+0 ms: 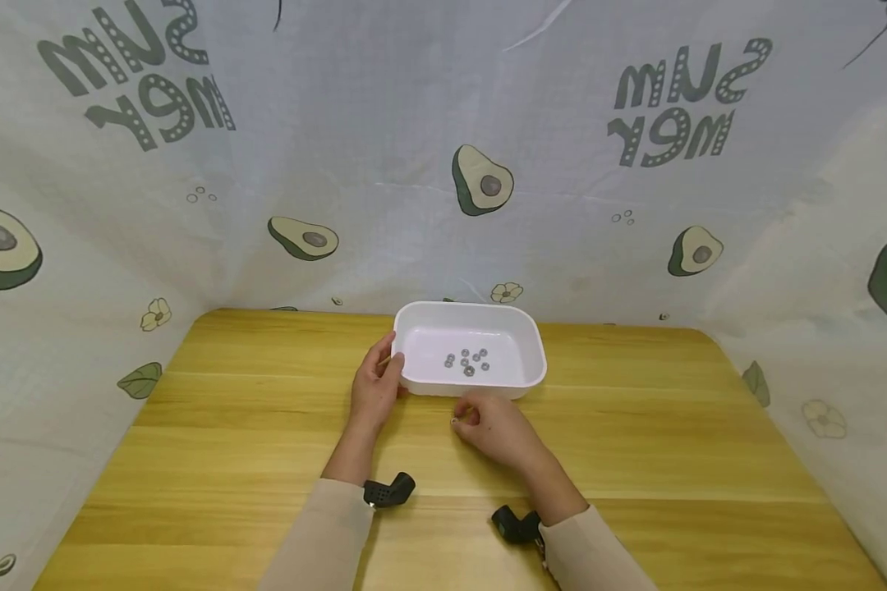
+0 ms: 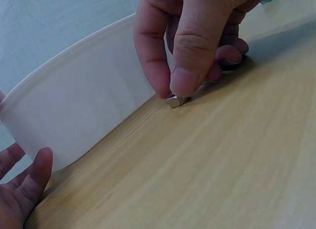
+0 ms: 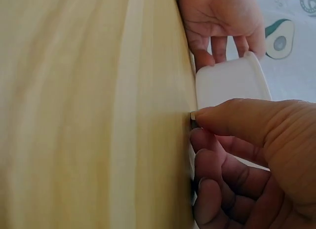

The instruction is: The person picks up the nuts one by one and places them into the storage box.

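My left hand (image 1: 375,390) holds the left end of a white plastic tray (image 1: 467,387), with fingers at its rim and low on its corner. Several small metal nuts (image 1: 465,362) lie scattered on the tray's floor. Just in front of the tray's near wall, my right hand (image 1: 497,428) pinches one metal nut (image 2: 177,101) between thumb and forefinger. That nut is right down at the tabletop, partly covered by the fingertips. Seen from the right wrist, the other fingers (image 3: 207,199) of this hand curl loosely beneath the thumb.
The tray stands at the back of a wooden table (image 1: 214,460), close to a hanging cloth (image 1: 384,148) printed with avocados and lettering. The cloth also closes off both sides. A black wrist camera (image 1: 389,490) sits on each forearm.
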{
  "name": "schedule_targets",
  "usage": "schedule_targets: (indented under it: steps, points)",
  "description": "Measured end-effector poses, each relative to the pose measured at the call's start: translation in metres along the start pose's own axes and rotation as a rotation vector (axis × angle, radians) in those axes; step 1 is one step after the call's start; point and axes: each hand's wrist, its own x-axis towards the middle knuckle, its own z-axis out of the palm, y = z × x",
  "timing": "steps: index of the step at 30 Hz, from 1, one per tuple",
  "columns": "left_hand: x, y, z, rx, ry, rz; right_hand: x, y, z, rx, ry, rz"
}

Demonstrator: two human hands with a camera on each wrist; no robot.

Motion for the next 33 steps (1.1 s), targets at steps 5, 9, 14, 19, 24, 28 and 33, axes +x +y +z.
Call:
schedule_targets:
  steps: [5, 9, 14, 19, 24, 28, 33]
  points:
    - [0.001, -0.001, 0.001, -0.002, 0.003, 0.001, 0.000, -0.001, 0.000, -0.027, -0.003, -0.015]
    - [0.001, -0.001, 0.000, 0.000, 0.007, 0.002, -0.001, -0.002, 0.000, -0.052, -0.004, -0.033]
    - [0.000, 0.000, 0.000, 0.004, 0.010, 0.004, -0.003, -0.004, -0.002, -0.066, -0.011, -0.045]
    - [0.000, 0.001, 0.001, 0.002, 0.005, 0.004, -0.006, -0.007, -0.010, -0.001, -0.009, -0.028]
    - [0.000, 0.001, 0.001, 0.000, -0.004, 0.009, -0.011, -0.013, -0.024, 0.031, 0.026, -0.019]
    - [0.000, 0.001, 0.001, 0.006, -0.004, 0.008, -0.013, -0.017, -0.034, 0.037, 0.055, 0.002]
    - [0.000, 0.001, 0.001, 0.006, -0.004, 0.005, -0.012, -0.018, -0.047, 0.043, 0.087, 0.005]
